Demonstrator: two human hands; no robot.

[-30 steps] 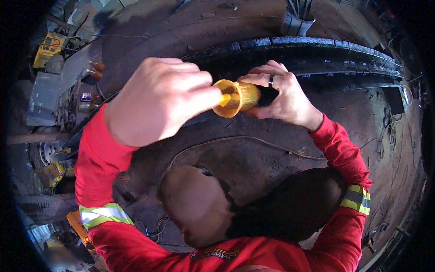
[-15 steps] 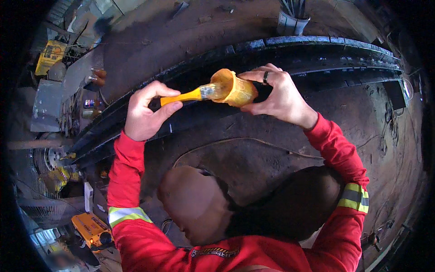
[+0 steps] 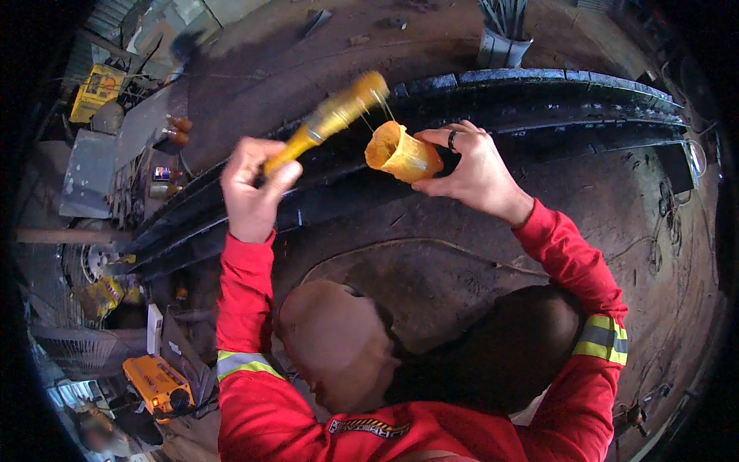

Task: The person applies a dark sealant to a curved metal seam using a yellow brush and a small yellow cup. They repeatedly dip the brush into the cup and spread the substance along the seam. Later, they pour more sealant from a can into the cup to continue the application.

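A yellow-handled paintbrush (image 3: 332, 115) is gripped near its handle end by my left hand (image 3: 258, 181), tilted up to the right. Its bristles carry a thick yellowish substance, and thin strands of it hang from them toward a small yellow cup (image 3: 402, 154). My right hand (image 3: 477, 165) clasps that cup round its base, between thumb and fingers. The cup leans with its mouth toward the brush, and its rim and wall are coated with the same stuff. Behind both hands runs a long, dark curved metal beam (image 3: 554, 104). The brush is somewhat blurred.
A pale bucket (image 3: 502, 50) with long strips in it stands beyond the beam. At the left are an orange machine (image 3: 158, 386), a yellow box (image 3: 97, 94), a grey panel (image 3: 88, 173) and several cans. A cable (image 3: 431, 239) curves across the dirt floor before me.
My left hand has lifted the brush out of the cup, up and tilted, drawing strands behind it. My right hand keeps the cup in nearly the same place.
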